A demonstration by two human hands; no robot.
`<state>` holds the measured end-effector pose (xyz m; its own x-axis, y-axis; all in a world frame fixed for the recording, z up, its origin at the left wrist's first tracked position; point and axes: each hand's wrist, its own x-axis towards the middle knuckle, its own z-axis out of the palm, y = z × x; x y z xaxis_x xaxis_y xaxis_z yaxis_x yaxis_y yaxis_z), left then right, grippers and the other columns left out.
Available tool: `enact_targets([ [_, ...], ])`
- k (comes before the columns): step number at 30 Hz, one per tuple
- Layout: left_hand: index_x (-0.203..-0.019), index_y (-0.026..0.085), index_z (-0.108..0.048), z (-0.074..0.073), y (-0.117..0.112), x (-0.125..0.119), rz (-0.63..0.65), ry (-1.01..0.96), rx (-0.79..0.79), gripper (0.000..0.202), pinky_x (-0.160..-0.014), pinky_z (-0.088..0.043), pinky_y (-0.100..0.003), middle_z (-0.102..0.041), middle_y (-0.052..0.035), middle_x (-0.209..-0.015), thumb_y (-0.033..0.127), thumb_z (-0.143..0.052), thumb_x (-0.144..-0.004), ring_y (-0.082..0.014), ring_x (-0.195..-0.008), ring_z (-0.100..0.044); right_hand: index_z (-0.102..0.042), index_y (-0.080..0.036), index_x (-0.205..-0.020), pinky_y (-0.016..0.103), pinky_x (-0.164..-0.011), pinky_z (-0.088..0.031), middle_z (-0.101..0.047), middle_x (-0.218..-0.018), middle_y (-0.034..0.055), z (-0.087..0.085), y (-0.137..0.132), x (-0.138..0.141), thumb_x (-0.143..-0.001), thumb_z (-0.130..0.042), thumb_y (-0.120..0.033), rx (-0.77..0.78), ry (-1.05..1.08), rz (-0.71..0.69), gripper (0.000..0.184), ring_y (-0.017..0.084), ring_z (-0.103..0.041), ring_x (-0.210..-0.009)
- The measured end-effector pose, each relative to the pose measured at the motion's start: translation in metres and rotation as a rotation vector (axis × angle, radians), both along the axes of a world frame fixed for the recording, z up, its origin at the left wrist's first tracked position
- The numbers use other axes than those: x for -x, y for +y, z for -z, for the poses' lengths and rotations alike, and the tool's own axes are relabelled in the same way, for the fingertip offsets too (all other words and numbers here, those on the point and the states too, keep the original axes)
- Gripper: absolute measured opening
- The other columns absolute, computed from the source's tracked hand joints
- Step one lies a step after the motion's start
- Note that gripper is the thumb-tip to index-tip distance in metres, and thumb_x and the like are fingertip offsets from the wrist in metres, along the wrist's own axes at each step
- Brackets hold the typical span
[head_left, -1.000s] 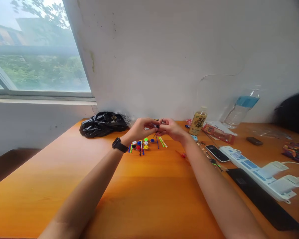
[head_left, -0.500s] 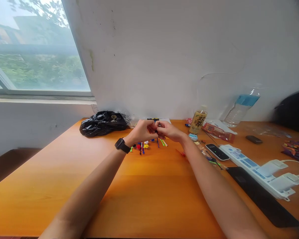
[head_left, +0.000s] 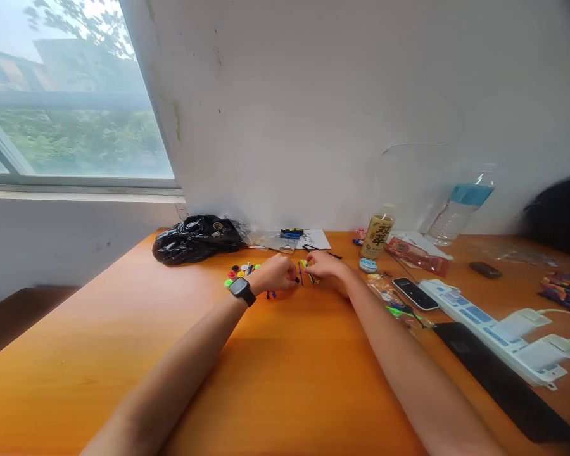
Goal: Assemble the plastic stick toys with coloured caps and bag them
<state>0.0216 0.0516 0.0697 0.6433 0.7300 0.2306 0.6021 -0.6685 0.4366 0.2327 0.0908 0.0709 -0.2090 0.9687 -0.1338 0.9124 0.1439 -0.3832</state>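
My left hand (head_left: 276,273), with a black watch (head_left: 240,288) on its wrist, is closed just above the table. A small black piece (head_left: 297,280) shows at its fingertips; its kind is too small to tell. My right hand (head_left: 325,264) bends its fingers down in a pinch at some green and yellow plastic sticks (head_left: 310,272); whether it grips one is hidden. Between the hands lies a thin blue stick (head_left: 301,273). Several round coloured pieces (head_left: 234,274) in green, red, yellow, white and black lie beside the left wrist, partly covered by it.
A black plastic bag (head_left: 197,239) sits at the back left of the wooden table (head_left: 285,380). Behind the hands are a paper sheet (head_left: 315,239) and clear packaging. To the right stand a drink bottle (head_left: 377,234), a white device (head_left: 415,294) and a power strip (head_left: 484,329) with chargers.
My hands were together with fingertips meeting; now they are apart and lower. The left keeps a small black piece, while the right has come down to the sticks. More round pieces show.
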Motion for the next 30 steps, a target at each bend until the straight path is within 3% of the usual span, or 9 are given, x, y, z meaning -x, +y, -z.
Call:
enact_targets([
  [4, -0.074, 0.020, -0.073, 0.007, 0.008, 0.003, 0.005, 0.060, -0.176, 0.005, -0.074, -0.050, -0.030, -0.072, -0.0054, -0.076, 0.023, -0.077, -0.071, -0.0243, -0.082, -0.069, -0.066, -0.016, -0.120, 0.029, -0.080, -0.047, -0.069, -0.131, 0.0192, 0.007, -0.001, 0.005, -0.090, -0.071, -0.039, -0.096, -0.076, 0.027, 0.038, 0.032, -0.066, -0.117],
  [8, -0.105, 0.024, -0.078, 0.015, 0.017, 0.006, 0.115, 0.023, -0.270, 0.028, -0.097, -0.049, -0.032, -0.076, -0.0054, -0.102, 0.020, -0.072, -0.077, -0.0250, -0.103, -0.068, -0.062, -0.015, -0.125, 0.032, -0.087, -0.047, -0.063, -0.139, 0.0225, 0.018, -0.004, 0.012, -0.090, -0.071, -0.041, -0.112, -0.120, -0.008, 0.044, 0.035, -0.062, -0.125],
  [11, -0.101, 0.024, -0.079, 0.020, 0.022, 0.008, 0.118, 0.088, -0.238, 0.022, -0.094, -0.050, -0.032, -0.077, -0.0038, -0.094, 0.020, -0.067, -0.083, -0.0231, -0.095, -0.069, -0.062, -0.017, -0.123, 0.028, -0.086, -0.047, -0.065, -0.137, 0.0179, 0.021, -0.005, 0.016, -0.088, -0.072, -0.027, -0.105, -0.134, -0.038, 0.038, 0.029, -0.065, -0.120],
  [14, -0.098, 0.023, -0.080, 0.023, 0.025, 0.011, 0.037, 0.126, -0.231, 0.018, -0.093, -0.051, -0.033, -0.078, -0.0054, -0.094, 0.023, -0.068, -0.085, -0.0253, -0.095, -0.068, -0.064, -0.018, -0.123, 0.027, -0.081, -0.048, -0.068, -0.133, 0.0156, 0.009, -0.004, 0.013, -0.088, -0.071, -0.023, -0.082, -0.150, -0.047, 0.036, 0.026, -0.067, -0.112],
  [17, -0.108, 0.023, -0.079, 0.021, 0.025, 0.014, 0.005, 0.109, -0.235, 0.024, -0.095, -0.052, -0.035, -0.078, -0.0075, -0.102, 0.025, -0.069, -0.086, -0.0278, -0.104, -0.068, -0.070, -0.017, -0.111, 0.028, -0.072, -0.048, -0.075, -0.116, 0.0144, -0.018, -0.008, -0.007, -0.087, -0.073, -0.031, -0.015, -0.185, -0.044, 0.028, 0.026, -0.071, -0.098],
  [19, -0.117, 0.022, -0.076, 0.017, 0.023, 0.015, 0.006, 0.073, -0.228, 0.029, -0.097, -0.052, -0.036, -0.078, -0.0087, -0.111, 0.028, -0.069, -0.089, -0.0287, -0.109, -0.068, -0.073, -0.016, -0.096, 0.029, -0.066, -0.048, -0.078, -0.098, 0.0117, -0.036, -0.013, -0.026, -0.076, -0.083, -0.035, 0.076, -0.223, -0.046, 0.029, 0.026, -0.072, -0.084],
  [21, -0.123, 0.022, -0.074, 0.012, 0.021, 0.015, 0.011, 0.026, -0.225, 0.032, -0.100, -0.052, -0.037, -0.076, -0.0097, -0.118, 0.030, -0.067, -0.092, -0.0292, -0.114, -0.067, -0.073, -0.016, -0.083, 0.029, -0.061, -0.048, -0.077, -0.083, 0.0102, -0.049, -0.019, -0.043, -0.064, -0.091, -0.039, 0.276, -0.295, -0.021, 0.035, 0.024, -0.071, -0.073],
  [25, -0.124, 0.021, -0.074, 0.001, 0.016, 0.012, 0.011, -0.046, -0.214, 0.032, -0.102, -0.053, -0.039, -0.075, -0.0099, -0.122, 0.030, -0.067, -0.094, -0.0293, -0.117, -0.068, -0.072, -0.015, -0.068, 0.031, -0.061, -0.052, -0.076, -0.076, 0.0107, -0.049, -0.023, -0.053, -0.044, -0.098, -0.037, 0.597, -0.362, 0.012, 0.041, 0.025, -0.072, -0.070],
  [30, -0.118, 0.021, -0.077, -0.012, 0.014, 0.015, 0.035, -0.073, -0.138, 0.029, -0.098, -0.056, -0.036, -0.078, -0.0082, -0.119, 0.027, -0.067, -0.092, -0.0258, -0.110, -0.072, -0.070, -0.014, -0.067, 0.032, -0.065, -0.055, -0.075, -0.071, 0.0096, -0.041, -0.017, -0.042, -0.041, -0.095, -0.022, 0.591, -0.277, -0.022, 0.037, 0.029, -0.074, -0.076],
])
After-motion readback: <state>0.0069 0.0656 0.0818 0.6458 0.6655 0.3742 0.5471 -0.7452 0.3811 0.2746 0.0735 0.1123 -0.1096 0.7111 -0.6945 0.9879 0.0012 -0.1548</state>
